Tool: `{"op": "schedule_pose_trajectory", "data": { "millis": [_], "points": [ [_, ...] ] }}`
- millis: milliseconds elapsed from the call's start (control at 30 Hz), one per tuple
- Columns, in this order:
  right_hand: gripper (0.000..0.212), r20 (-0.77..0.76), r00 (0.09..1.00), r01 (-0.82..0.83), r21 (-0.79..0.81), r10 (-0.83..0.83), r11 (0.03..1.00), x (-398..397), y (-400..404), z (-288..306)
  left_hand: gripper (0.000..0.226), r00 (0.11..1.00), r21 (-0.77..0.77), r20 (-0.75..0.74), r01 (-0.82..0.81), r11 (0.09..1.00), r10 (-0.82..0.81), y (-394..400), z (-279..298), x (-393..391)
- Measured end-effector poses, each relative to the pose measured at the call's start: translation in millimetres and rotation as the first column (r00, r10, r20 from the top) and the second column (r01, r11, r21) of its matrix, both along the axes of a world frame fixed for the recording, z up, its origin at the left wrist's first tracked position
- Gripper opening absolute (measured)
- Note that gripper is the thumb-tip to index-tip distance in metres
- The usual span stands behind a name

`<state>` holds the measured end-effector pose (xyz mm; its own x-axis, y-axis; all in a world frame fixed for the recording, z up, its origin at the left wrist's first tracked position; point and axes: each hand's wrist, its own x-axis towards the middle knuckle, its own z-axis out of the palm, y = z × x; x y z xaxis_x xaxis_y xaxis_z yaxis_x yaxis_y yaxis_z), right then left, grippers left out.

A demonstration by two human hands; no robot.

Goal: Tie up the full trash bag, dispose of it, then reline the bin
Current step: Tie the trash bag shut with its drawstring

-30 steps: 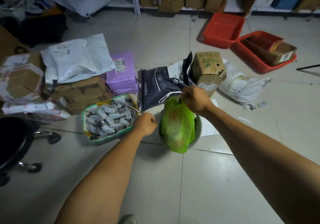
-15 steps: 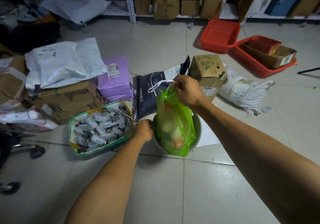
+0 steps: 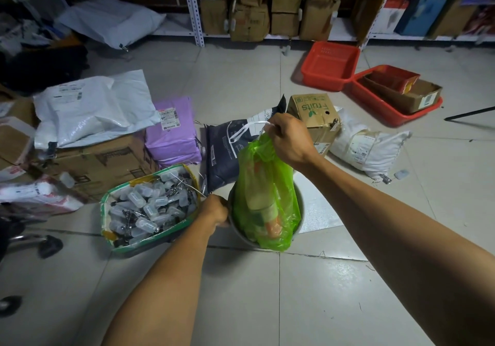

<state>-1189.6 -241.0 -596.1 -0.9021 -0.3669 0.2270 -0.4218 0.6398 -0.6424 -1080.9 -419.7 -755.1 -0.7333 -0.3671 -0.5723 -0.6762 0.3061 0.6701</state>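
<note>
Head view: right hand (image 3: 288, 138) clamps the gathered neck of the green trash bag (image 3: 263, 198), bag half out of the bin (image 3: 299, 206). Left hand (image 3: 214, 210) grips the bin rim, likely steadying it on the floor.

A pale tiled floor (image 3: 241, 292) carries a bin (image 3: 299, 206), a green-rimmed box (image 3: 150, 241) of clear cases beside it, cardboard boxes (image 3: 101, 163), purple (image 3: 172, 134), white (image 3: 93, 107) and dark (image 3: 227, 152) parcels, and two red trays (image 3: 330, 68).
</note>
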Motion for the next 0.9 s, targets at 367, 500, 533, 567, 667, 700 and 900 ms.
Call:
{"op": "schedule_pose_trajectory", "data": {
  "millis": [367,500,533,567,667,700,900],
  "points": [
    [0.027,0.019,1.000,0.018,-0.061,-0.017,0.998,3.0,5.7,18.1,0.023,0.993,0.089,0.057,-0.111,0.990,0.106,3.3,0.1,5.6],
    [0.024,0.008,1.000,0.025,-0.075,-0.024,0.997,4.6,5.2,29.1,0.030,0.996,-0.010,0.045,-0.079,0.997,0.079,-4.3,-11.1,11.8],
    [0.022,0.008,1.000,0.020,-0.072,-0.020,0.997,5.4,5.8,30.5,0.027,0.996,-0.045,0.031,-0.081,0.996,0.083,-7.0,-16.0,12.7],
    [0.021,0.011,1.000,0.016,-0.069,-0.015,0.997,5.9,6.6,31.8,0.023,0.996,-0.060,0.031,-0.086,0.995,0.088,-10.6,-23.9,12.9],
    [0.021,0.013,1.000,0.011,-0.061,-0.010,0.998,7.3,9.1,38.0,0.020,0.997,-0.086,0.037,-0.069,0.994,0.073,-13.5,-27.4,13.5],
    [0.022,0.013,1.000,0.007,-0.062,-0.006,0.998,8.0,9.4,40.8,0.024,0.998,-0.097,0.027,-0.060,0.994,0.062,-9.7,-12.5,16.6],
    [0.025,0.056,0.998,-0.035,-0.019,0.036,0.999,21.2,8.7,67.1,0.020,1.000,-0.151,0.016,0.003,0.988,-0.001,-7.8,48.4,21.5]
  ]
}}
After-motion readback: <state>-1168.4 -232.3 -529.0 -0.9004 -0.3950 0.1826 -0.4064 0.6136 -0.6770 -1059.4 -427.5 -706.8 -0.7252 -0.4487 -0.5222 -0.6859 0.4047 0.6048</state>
